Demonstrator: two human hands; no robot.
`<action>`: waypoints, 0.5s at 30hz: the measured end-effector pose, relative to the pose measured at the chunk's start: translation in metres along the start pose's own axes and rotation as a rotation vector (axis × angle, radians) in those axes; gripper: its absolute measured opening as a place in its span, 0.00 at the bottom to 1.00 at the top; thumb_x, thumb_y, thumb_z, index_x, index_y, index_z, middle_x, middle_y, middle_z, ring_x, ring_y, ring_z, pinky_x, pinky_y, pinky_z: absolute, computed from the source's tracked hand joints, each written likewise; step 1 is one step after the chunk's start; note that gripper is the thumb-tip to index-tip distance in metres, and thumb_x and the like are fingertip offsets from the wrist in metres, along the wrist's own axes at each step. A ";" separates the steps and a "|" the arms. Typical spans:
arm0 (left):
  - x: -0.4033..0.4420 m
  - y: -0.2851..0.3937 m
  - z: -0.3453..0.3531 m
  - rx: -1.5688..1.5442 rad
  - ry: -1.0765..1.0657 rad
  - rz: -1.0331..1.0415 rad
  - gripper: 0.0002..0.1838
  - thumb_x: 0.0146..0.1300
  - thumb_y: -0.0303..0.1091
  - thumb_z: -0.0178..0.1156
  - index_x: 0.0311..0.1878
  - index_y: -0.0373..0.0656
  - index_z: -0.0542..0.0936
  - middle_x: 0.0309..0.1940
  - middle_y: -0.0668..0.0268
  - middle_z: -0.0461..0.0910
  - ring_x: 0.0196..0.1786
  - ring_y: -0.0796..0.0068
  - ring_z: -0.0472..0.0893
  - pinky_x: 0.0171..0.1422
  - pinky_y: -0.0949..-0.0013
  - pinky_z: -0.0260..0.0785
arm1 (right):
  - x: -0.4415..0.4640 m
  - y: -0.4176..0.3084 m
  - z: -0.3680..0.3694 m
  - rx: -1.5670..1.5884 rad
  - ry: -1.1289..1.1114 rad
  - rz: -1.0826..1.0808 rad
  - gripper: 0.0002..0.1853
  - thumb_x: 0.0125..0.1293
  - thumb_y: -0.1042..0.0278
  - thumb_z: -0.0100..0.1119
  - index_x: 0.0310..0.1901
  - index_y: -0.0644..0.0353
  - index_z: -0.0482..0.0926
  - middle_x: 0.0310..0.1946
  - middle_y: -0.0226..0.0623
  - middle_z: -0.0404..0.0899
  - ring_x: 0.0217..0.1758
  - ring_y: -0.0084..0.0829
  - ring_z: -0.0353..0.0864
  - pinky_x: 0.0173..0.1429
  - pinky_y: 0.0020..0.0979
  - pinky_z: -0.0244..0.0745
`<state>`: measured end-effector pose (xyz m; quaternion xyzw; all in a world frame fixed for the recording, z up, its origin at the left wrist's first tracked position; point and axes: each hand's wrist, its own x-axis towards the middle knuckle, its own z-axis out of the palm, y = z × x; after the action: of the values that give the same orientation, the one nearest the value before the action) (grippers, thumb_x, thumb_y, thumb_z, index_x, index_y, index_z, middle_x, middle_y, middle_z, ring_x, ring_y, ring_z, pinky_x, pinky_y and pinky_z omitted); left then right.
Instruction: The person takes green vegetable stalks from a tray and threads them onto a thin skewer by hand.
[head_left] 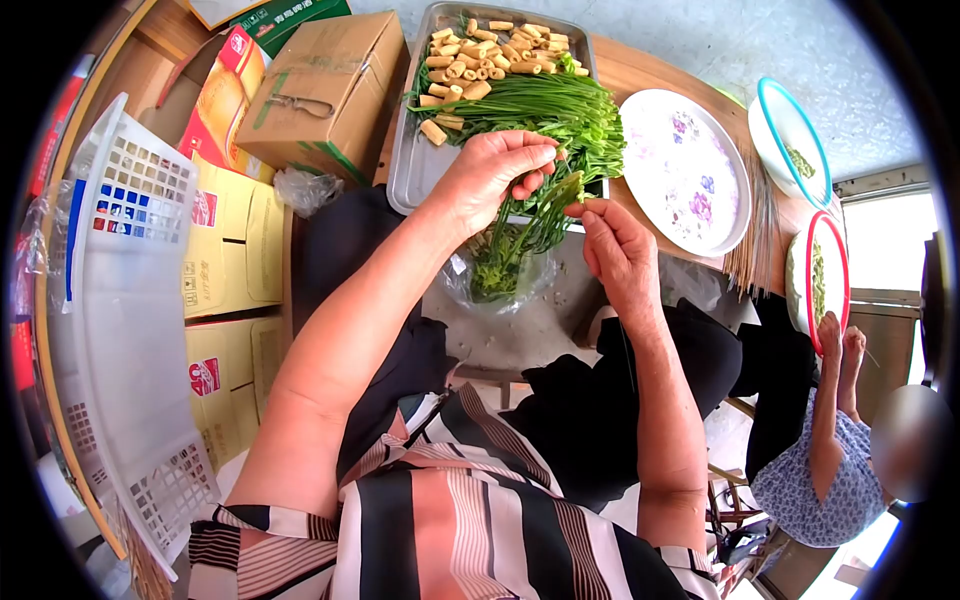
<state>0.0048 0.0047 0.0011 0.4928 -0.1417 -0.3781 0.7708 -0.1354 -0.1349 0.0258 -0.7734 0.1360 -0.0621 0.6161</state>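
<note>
My left hand [497, 178] is closed, with thumb and fingers pinched at the top of a small bunch of leafy greens [545, 222]. Opposite it, my right hand [620, 250] pinches the leafy tip of the same bunch. Just behind both hands lies a metal tray [405, 165] with a pile of long green stalks [530, 100] and many short tan hollow rolls [480, 60]. Below the hands, a clear plastic bag [530, 278] holds more greens. The exact fingertip contact is partly hidden by leaves.
A flowered white plate [690, 150] and thin sticks [755, 235] lie right of the tray. Beyond are a blue-rimmed basin [790, 130] and a red-rimmed basin [822, 265], where another person's hands [840, 340] work. Cardboard boxes [325, 90] and a white basket [130, 330] stand left.
</note>
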 end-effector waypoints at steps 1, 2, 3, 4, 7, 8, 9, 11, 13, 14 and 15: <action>0.000 0.000 0.000 -0.005 0.002 -0.002 0.11 0.64 0.36 0.61 0.43 0.38 0.80 0.29 0.73 0.77 0.26 0.86 0.70 0.29 0.80 0.58 | 0.000 0.000 0.000 0.003 0.000 -0.002 0.09 0.71 0.69 0.50 0.43 0.62 0.80 0.16 0.20 0.64 0.19 0.12 0.61 0.23 0.20 0.57; 0.000 0.001 -0.001 -0.009 0.004 -0.004 0.11 0.64 0.36 0.61 0.43 0.38 0.80 0.29 0.73 0.77 0.26 0.86 0.70 0.29 0.80 0.58 | 0.000 -0.001 -0.001 0.002 0.000 -0.002 0.09 0.71 0.69 0.50 0.43 0.62 0.80 0.16 0.20 0.64 0.19 0.12 0.61 0.23 0.20 0.57; 0.000 0.000 -0.001 -0.010 0.004 -0.003 0.11 0.64 0.36 0.61 0.43 0.38 0.80 0.29 0.73 0.77 0.26 0.86 0.70 0.29 0.80 0.58 | -0.001 -0.001 -0.001 0.002 -0.002 0.003 0.09 0.71 0.69 0.50 0.43 0.63 0.80 0.15 0.20 0.64 0.19 0.12 0.61 0.23 0.20 0.57; 0.000 0.000 -0.001 -0.002 0.001 0.000 0.11 0.64 0.36 0.62 0.43 0.39 0.80 0.29 0.73 0.77 0.26 0.86 0.70 0.29 0.80 0.58 | -0.001 -0.002 -0.001 0.003 -0.005 0.008 0.09 0.71 0.69 0.50 0.43 0.63 0.80 0.15 0.20 0.64 0.19 0.12 0.61 0.23 0.20 0.57; 0.000 0.000 0.000 0.009 0.000 0.000 0.10 0.64 0.36 0.62 0.43 0.39 0.80 0.29 0.73 0.77 0.26 0.86 0.70 0.29 0.81 0.58 | -0.001 -0.001 -0.001 0.002 0.000 0.004 0.09 0.71 0.69 0.50 0.43 0.63 0.80 0.15 0.20 0.64 0.19 0.12 0.60 0.23 0.20 0.57; -0.001 0.000 0.001 0.013 0.003 -0.003 0.10 0.64 0.36 0.62 0.43 0.39 0.80 0.29 0.73 0.77 0.26 0.86 0.70 0.29 0.81 0.58 | -0.001 -0.001 -0.001 0.002 0.000 0.004 0.09 0.71 0.69 0.50 0.43 0.63 0.80 0.15 0.20 0.64 0.19 0.12 0.60 0.23 0.20 0.57; -0.001 0.000 0.001 0.013 0.003 -0.003 0.10 0.64 0.36 0.62 0.43 0.39 0.80 0.29 0.73 0.77 0.26 0.86 0.70 0.29 0.81 0.58 | -0.001 -0.001 -0.001 -0.005 0.000 0.000 0.09 0.71 0.69 0.50 0.43 0.63 0.80 0.15 0.20 0.64 0.19 0.12 0.60 0.23 0.20 0.57; 0.000 -0.001 0.000 0.011 0.006 0.001 0.10 0.64 0.36 0.61 0.43 0.39 0.80 0.29 0.73 0.77 0.26 0.86 0.70 0.29 0.81 0.57 | -0.001 -0.002 -0.001 -0.012 0.001 -0.004 0.09 0.71 0.69 0.50 0.43 0.63 0.80 0.15 0.20 0.64 0.19 0.12 0.60 0.23 0.20 0.57; 0.001 -0.002 0.000 0.014 0.004 0.004 0.10 0.64 0.35 0.61 0.43 0.39 0.80 0.29 0.73 0.77 0.26 0.86 0.70 0.29 0.81 0.57 | -0.001 -0.002 -0.001 -0.007 0.002 -0.002 0.10 0.71 0.69 0.50 0.43 0.63 0.80 0.15 0.20 0.64 0.19 0.13 0.60 0.23 0.20 0.57; 0.001 -0.002 0.000 0.017 0.001 0.007 0.10 0.64 0.35 0.61 0.43 0.39 0.80 0.29 0.73 0.77 0.26 0.86 0.70 0.29 0.81 0.57 | -0.001 -0.002 -0.001 -0.007 0.002 -0.002 0.10 0.71 0.69 0.50 0.43 0.63 0.80 0.15 0.20 0.64 0.19 0.13 0.60 0.23 0.20 0.57; 0.001 -0.002 0.000 0.017 0.002 0.007 0.10 0.64 0.35 0.61 0.43 0.39 0.80 0.29 0.73 0.77 0.26 0.86 0.70 0.29 0.81 0.57 | -0.001 -0.002 -0.002 -0.004 -0.006 0.003 0.10 0.71 0.69 0.50 0.43 0.63 0.80 0.15 0.20 0.64 0.19 0.13 0.60 0.23 0.20 0.57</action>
<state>0.0053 0.0034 -0.0008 0.4992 -0.1460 -0.3739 0.7679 -0.1364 -0.1359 0.0281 -0.7745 0.1353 -0.0586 0.6151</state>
